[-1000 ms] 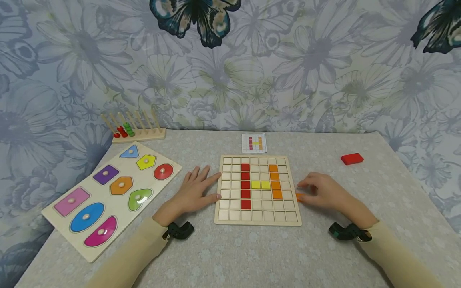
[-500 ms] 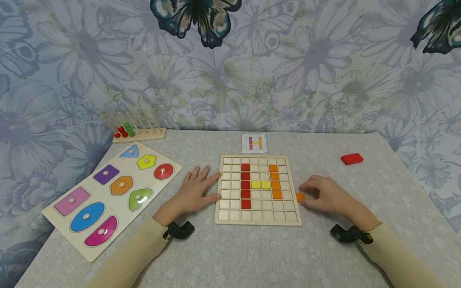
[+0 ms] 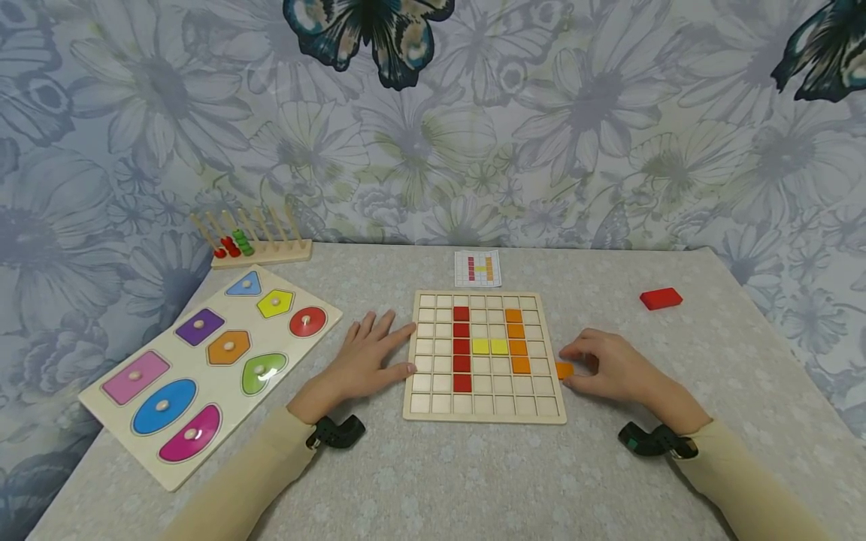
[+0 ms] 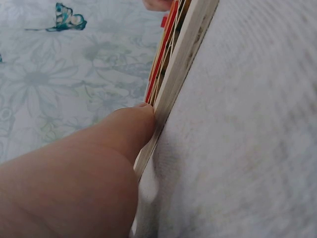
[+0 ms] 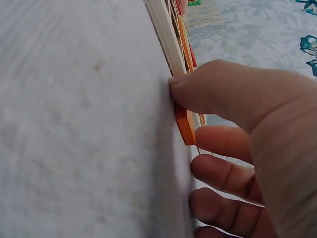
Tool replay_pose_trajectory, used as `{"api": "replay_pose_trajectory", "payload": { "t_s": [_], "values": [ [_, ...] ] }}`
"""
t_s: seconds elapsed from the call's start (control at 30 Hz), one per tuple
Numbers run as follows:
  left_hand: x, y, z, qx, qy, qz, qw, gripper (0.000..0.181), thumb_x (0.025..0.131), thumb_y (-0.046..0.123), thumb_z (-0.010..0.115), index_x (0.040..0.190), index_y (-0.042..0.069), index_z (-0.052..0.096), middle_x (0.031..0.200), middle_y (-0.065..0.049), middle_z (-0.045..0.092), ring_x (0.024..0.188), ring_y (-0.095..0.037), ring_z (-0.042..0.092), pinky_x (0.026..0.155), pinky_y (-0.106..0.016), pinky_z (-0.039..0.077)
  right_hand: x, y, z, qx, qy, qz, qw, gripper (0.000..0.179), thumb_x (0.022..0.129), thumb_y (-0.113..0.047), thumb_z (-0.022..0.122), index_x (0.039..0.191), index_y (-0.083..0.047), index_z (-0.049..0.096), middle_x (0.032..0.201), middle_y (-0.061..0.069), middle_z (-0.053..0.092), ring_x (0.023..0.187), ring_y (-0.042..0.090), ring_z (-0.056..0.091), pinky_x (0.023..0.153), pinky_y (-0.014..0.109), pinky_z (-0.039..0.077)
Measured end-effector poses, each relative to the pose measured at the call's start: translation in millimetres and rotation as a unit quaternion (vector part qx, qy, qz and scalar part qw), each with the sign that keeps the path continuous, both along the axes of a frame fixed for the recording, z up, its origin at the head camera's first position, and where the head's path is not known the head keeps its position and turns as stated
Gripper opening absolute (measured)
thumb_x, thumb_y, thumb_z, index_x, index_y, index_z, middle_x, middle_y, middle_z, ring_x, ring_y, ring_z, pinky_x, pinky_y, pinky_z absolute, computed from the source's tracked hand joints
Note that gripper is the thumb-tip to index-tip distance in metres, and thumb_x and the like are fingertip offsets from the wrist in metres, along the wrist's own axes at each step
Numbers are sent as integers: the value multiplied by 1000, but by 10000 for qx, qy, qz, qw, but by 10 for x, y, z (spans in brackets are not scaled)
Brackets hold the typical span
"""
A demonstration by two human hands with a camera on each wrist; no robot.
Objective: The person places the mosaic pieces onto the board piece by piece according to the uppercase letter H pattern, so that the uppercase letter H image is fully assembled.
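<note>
A wooden grid board [image 3: 484, 415] lies in front of me with red, yellow and orange square tiles set in its cells. My left hand [image 3: 365, 359] lies flat with fingers spread, index finger and thumb touching the board's left edge. In the left wrist view, the thumb [image 4: 126, 131] presses against that edge. On the right, a loose orange tile [image 3: 564, 370] lies at the board's right edge. My right hand [image 3: 612, 366] has it between curved thumb and index finger. The right wrist view shows the thumb [image 5: 213, 89] over one end of the orange tile, the index fingertip by its other end.
A pattern card [image 3: 477, 269] lies behind the board. A red block [image 3: 661, 299] is at the far right. To the left are a shape puzzle board [image 3: 271, 334] with knobbed pieces and a peg stand [image 3: 294, 253] with red and green beads.
My right hand has shifted slightly to the right and its fingers have dropped a little, so more of the orange tile shows. The left hand and the board have stayed put.
</note>
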State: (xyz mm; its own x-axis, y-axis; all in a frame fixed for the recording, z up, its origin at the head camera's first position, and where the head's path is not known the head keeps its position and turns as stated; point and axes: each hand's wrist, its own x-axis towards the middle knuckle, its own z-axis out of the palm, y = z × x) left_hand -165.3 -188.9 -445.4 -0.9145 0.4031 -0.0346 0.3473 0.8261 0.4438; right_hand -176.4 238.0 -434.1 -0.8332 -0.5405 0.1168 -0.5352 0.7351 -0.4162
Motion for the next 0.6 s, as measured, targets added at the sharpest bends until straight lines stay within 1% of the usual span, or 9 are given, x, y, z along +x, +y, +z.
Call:
{"api": "replay_pose_trajectory", "payload": {
  "t_s": [0.1, 0.4, 0.6],
  "values": [
    [5, -2, -1, 0, 6, -5, 10000, 71, 98, 48, 62, 158, 19, 40, 167, -27, 22, 154, -57, 9, 119, -75, 8, -2, 3, -17, -41, -1, -8, 10000, 29, 77, -19, 87, 104, -11, 79, 86, -8, 62, 69, 3, 47, 60, 20, 42],
    [4, -7, -16, 107, 72, -60, 9999, 72, 96, 48, 62, 158, 17, 40, 166, -29, 23, 153, -59, 10, 118, -76, 9, -11, 14, -70, -383, 85, 184, 9991, 21, 77, -15, 88, 96, -15, 80, 87, -10, 61, 68, 1, 45, 59, 19, 42],
    [-2, -3, -7, 28, 13, -29, 10000, 72, 96, 48, 63, 159, 19, 39, 167, -27, 22, 154, -56, 8, 119, -74, 8, -12, 23, -92, -497, 143, 220, 9984, 21, 76, -13, 88, 96, -15, 80, 87, -9, 62, 67, 0, 45, 58, 19, 41]
  ]
}}
